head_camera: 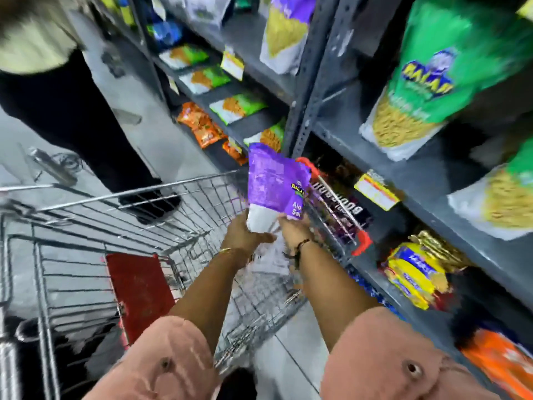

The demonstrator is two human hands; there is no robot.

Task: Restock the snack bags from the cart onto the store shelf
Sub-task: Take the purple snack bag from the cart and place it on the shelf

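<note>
A purple and white snack bag (274, 183) stands upright above the wire cart (161, 215), close to the cart's right rim. My left hand (245, 232) grips its white bottom from the left. My right hand (294, 228) holds the bottom from the right. The grey metal store shelf (360, 157) runs along the right side. On it stand green snack bags (432, 82) and another purple bag (285, 27) higher up. More white packaging lies in the cart under my wrists, blurred.
A person in dark trousers (72, 125) stands beyond the cart at left. A red flap (138, 290) sits inside the cart. Lower shelves hold yellow packs (412, 275), orange packs (202, 125) and dark packs (340, 203). Yellow price tags (375, 192) hang on shelf edges.
</note>
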